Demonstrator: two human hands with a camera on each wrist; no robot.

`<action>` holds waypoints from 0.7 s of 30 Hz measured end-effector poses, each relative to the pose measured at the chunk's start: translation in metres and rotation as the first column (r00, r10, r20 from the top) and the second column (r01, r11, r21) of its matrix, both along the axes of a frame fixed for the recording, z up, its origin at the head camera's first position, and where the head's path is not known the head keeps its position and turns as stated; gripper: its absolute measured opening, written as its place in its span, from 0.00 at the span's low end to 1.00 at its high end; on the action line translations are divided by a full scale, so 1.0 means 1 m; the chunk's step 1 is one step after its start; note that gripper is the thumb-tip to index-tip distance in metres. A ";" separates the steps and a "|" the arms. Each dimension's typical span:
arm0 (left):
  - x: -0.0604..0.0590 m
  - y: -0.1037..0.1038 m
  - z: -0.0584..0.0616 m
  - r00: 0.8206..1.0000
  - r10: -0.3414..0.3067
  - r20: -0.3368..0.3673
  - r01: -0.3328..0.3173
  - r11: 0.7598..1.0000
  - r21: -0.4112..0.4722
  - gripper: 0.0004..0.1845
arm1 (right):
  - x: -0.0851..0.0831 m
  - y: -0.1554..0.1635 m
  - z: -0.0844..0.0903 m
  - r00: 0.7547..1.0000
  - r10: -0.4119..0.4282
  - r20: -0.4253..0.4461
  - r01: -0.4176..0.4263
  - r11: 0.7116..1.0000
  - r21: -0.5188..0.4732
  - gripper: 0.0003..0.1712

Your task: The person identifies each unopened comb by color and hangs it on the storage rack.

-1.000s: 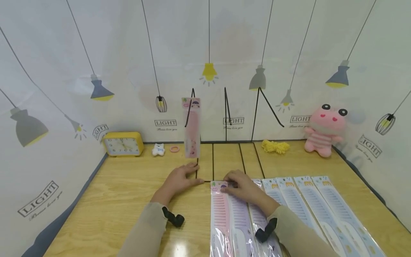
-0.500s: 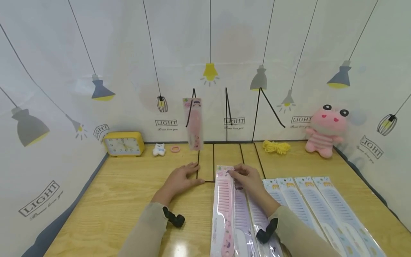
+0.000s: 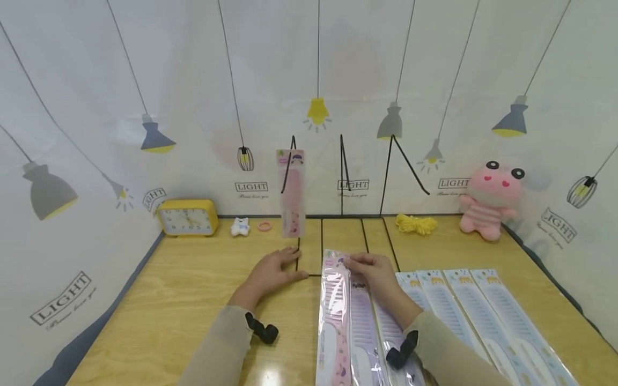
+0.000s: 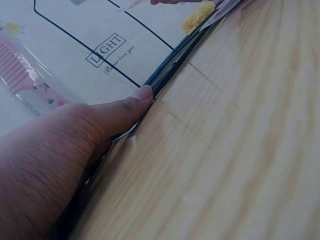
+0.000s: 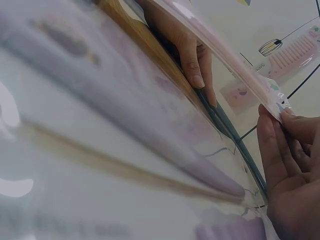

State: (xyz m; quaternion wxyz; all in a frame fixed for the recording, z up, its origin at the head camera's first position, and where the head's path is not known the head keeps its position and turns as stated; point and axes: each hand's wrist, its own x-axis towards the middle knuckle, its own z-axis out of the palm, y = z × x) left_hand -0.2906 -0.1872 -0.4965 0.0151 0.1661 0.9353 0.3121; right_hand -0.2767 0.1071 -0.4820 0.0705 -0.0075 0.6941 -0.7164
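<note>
The right hand (image 3: 374,271) is pinching the far end of a packaged pink comb (image 3: 334,300) and lifting it near the wire rack (image 3: 309,214), while the flat left hand (image 3: 270,273) is pressing the rack's base; the slick sleeve is risking slipping from so light a pinch.

- Bare wood lies open on the left half of the table (image 3: 159,300), from the near edge up to the yellow clock (image 3: 186,217).
- The black wire stand (image 3: 340,177) with a hung pink comb pack (image 3: 292,193) blocks the middle back.
- The left hand (image 3: 270,273) rests on the stand's base wire.
- The right hand (image 3: 376,271) lifts the pink comb (image 3: 334,300), blocking the centre.
- A row of packaged combs (image 3: 463,311) covers the near right.
- The yellow cord (image 3: 414,224) and pink plush (image 3: 488,199) stand at the back right.
</note>
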 end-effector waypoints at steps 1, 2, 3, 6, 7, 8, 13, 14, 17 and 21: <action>0.000 0.000 -0.001 1.000 -0.003 0.001 0.003 1.000 -0.003 0.43 | 0.000 -0.001 0.000 1.000 0.002 0.010 -0.002 1.000 -0.009 0.18; 0.001 -0.001 -0.001 1.000 -0.006 -0.001 0.006 1.000 -0.005 0.43 | 0.000 -0.001 0.000 1.000 0.003 0.020 -0.003 1.000 -0.014 0.18; 0.001 -0.001 -0.001 1.000 -0.011 -0.003 0.011 1.000 -0.009 0.42 | 0.000 -0.002 0.000 1.000 0.003 0.028 -0.003 1.000 -0.014 0.18; 0.001 -0.001 0.001 0.999 -0.024 -0.022 0.023 0.999 -0.025 0.42 | -0.001 -0.002 0.001 0.999 -0.005 0.039 0.006 1.000 -0.012 0.17; 0.002 0.000 0.002 0.999 -0.030 -0.034 0.029 0.999 -0.029 0.42 | -0.002 -0.003 0.001 0.999 -0.012 0.037 0.012 1.000 -0.007 0.17; 0.002 0.000 0.003 0.999 -0.033 -0.042 0.032 0.999 -0.033 0.41 | -0.002 -0.003 0.002 0.999 -0.016 0.035 0.016 1.000 -0.005 0.17; 0.003 0.000 0.004 0.999 -0.037 -0.037 0.035 0.999 -0.036 0.42 | -0.002 -0.003 0.003 1.000 -0.013 0.028 0.014 1.000 -0.021 0.18; 0.004 -0.001 0.003 0.999 -0.035 -0.029 0.034 0.999 -0.037 0.43 | -0.001 -0.003 0.002 1.000 -0.007 0.027 0.008 1.000 -0.023 0.18; 0.005 -0.001 0.001 0.999 -0.031 -0.026 0.030 0.999 -0.041 0.43 | 0.000 -0.002 0.000 1.000 0.003 0.025 -0.002 0.999 -0.033 0.19; 0.002 0.000 -0.002 0.998 -0.031 -0.062 0.029 0.999 -0.043 0.43 | 0.002 -0.001 0.005 1.000 -0.008 0.028 0.010 0.997 -0.071 0.20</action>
